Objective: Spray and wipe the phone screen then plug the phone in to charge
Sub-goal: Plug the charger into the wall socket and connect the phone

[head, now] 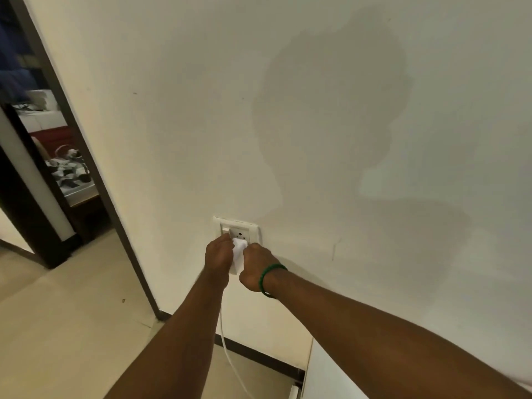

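Observation:
A white wall socket plate (253,229) with a switch sits low on the cream wall. A white charger adapter (239,251) is at the socket, between my two hands. My right hand (256,267), with a green band on its wrist, grips the adapter from the right. My left hand (218,256) touches the adapter's left side, its fingertips near the switch. A white cable (230,361) hangs down from under my left arm toward the floor. The phone is not in view.
A dark-framed doorway (95,180) opens at the left onto a cluttered room. A dark skirting strip (259,355) runs along the wall base. A white furniture edge (319,378) stands at the bottom right. Beige floor tiles lie at the lower left.

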